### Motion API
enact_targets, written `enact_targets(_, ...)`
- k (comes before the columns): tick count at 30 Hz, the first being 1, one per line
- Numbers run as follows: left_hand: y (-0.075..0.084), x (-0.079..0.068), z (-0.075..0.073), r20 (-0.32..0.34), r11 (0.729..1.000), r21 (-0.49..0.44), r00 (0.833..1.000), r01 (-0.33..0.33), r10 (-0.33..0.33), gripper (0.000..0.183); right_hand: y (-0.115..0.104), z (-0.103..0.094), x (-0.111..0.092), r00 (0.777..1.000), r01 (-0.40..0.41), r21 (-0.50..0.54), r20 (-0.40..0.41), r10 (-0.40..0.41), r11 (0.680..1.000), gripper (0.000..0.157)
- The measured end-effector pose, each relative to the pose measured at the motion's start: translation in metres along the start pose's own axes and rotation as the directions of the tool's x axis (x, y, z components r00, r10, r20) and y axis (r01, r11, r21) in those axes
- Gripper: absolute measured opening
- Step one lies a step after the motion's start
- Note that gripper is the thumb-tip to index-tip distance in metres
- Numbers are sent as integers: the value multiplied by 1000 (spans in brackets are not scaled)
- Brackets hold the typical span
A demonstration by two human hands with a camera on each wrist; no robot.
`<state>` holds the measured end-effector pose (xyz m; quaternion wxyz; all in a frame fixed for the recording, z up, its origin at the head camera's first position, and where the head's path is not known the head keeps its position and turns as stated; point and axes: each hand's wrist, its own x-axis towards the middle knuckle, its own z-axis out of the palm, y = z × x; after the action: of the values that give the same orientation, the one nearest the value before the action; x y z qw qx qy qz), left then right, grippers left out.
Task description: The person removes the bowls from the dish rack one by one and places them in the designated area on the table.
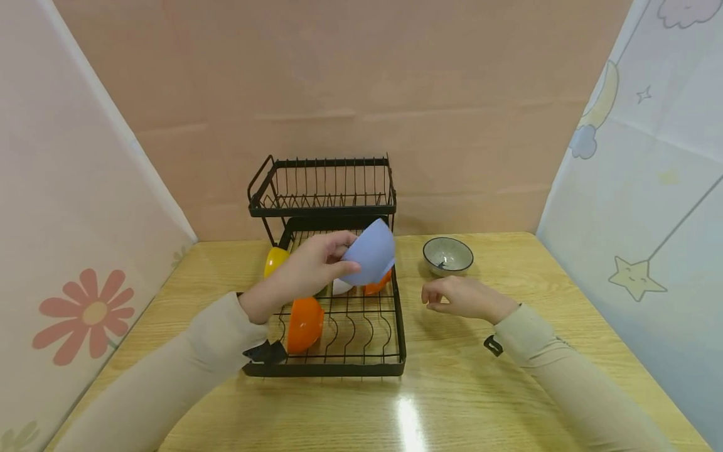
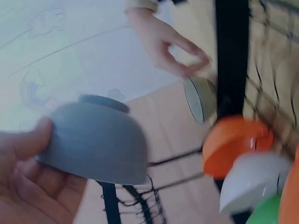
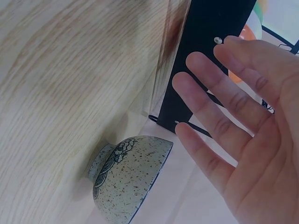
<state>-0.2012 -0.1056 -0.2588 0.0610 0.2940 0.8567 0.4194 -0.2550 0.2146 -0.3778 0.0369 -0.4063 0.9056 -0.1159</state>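
My left hand (image 1: pixel 317 263) grips a light blue bowl (image 1: pixel 373 254) by its rim, thumb on one side and fingers on the other. The bowl is tilted on its side above the black dish rack (image 1: pixel 324 370). In the left wrist view the blue bowl (image 2: pixel 96 140) shows its outer wall and foot ring. My right hand (image 1: pixel 463 297) holds nothing, its fingers loosely bent over the table. Just behind it stands a speckled grey bowl (image 1: pixel 448 255) with a dark rim; the right wrist view shows a dark wave pattern on that bowl (image 3: pixel 133 179).
On the rack's lower tier stand an orange bowl (image 1: pixel 305 325), a yellow bowl (image 1: pixel 275 260), a white bowl (image 1: pixel 341 287) and another orange bowl (image 1: pixel 377 286). A green bowl (image 2: pixel 266 212) appears beside the white one. The upper tier (image 1: pixel 324 211) rises at the back, near the wall.
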Motion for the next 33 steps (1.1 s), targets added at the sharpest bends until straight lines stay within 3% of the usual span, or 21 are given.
enact_targets(2, 3, -1, 1, 12, 970, 189, 988, -152, 152, 28, 0, 0, 0, 1000, 8, 3, -7, -8, 1000, 4)
enact_targets(3, 4, -1, 2, 25, 930, 291, 973, -225, 228, 26, 0, 0, 0, 1000, 12, 4, -10, -12, 1000, 4)
enact_targets(4, 5, -1, 3, 42, 876, 381, 952, -295, 302, 25, 0, 0, 0, 1000, 16, 5, -13, -16, 1000, 4)
enact_targets(6, 4, 1, 6, 79, 738, 539, 897, -405, 434, 22, 0, 0, 0, 1000, 25, 6, -18, -25, 1000, 5)
enact_targets(9, 1, 5, 10, 150, 534, 686, 814, -494, 561, 20, 0, 1, 0, 999, 35, 5, -23, -34, 999, 5)
enact_targets(11, -3, 7, 13, 201, 429, 729, 766, -533, 610, 18, 0, 1, 0, 999, 34, 2, -24, -34, 999, 5)
enact_targets(13, -6, 8, 15, 246, 363, 745, 735, -560, 632, 16, 0, 2, -1, 999, 32, 1, -24, -32, 999, 5)
enact_targets(16, -12, 10, 19, 295, 327, 742, 724, -585, 624, 16, 0, 2, -1, 1000, 23, 1, -20, -23, 1000, 4)
enact_targets(22, -28, 14, 27, 353, 351, 702, 730, -620, 585, 20, -1, 2, 1, 1000, 15, 11, -7, -15, 1000, 4)
enact_targets(28, -38, 15, 32, 376, 329, 708, 728, -625, 573, 19, 0, 3, 2, 1000, 9, 12, 6, -9, 1000, 4)
enact_targets(33, -39, 17, 32, 375, 329, 717, 739, -614, 560, 19, 1, 1, 2, 1000, 9, 30, 5, -10, 999, 6)
